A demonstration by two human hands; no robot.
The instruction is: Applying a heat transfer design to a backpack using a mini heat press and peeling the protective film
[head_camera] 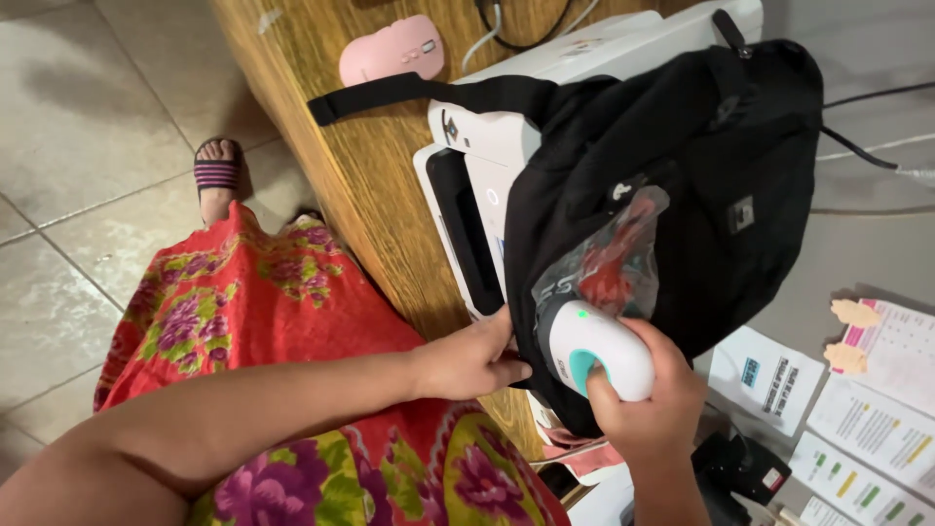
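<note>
Here, my right hand (651, 407) is wrapped around a white handheld scanner (596, 349) with a teal trigger, its head pressed to a clear packet (609, 255) on the black backpack (682, 214). My left hand (469, 358) pinches the backpack's edge. The backpack lies over a white printer (487, 146) on the table (360, 166), near a pink mouse (392, 49).

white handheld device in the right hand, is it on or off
On, it seems: a small green light glows on top of the white handheld device, which the right hand holds against the black backpack.
</note>
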